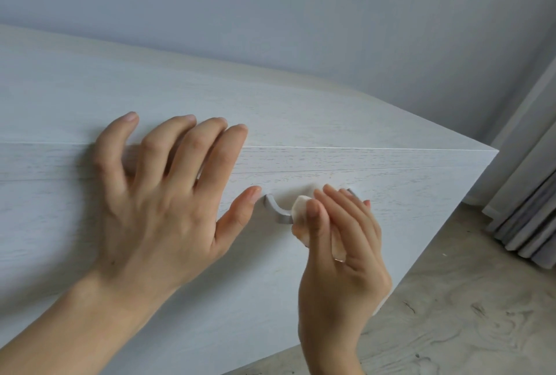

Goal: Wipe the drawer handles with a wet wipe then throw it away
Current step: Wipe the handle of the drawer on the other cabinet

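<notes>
The right hand (340, 242) pinched a white wet wipe (301, 212) against the metal drawer handle (278, 212). Just left of it, the left hand (168, 194) lay released, fingers spread over the dresser's (391, 194) top edge.

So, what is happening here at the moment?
A person is cleaning a white chest of drawers. The right hand pinches a white wet wipe and presses it on the silver drawer handle. The left hand rests, fingers spread, on the chest's top edge. The wipe is not yet thrown away.
</notes>
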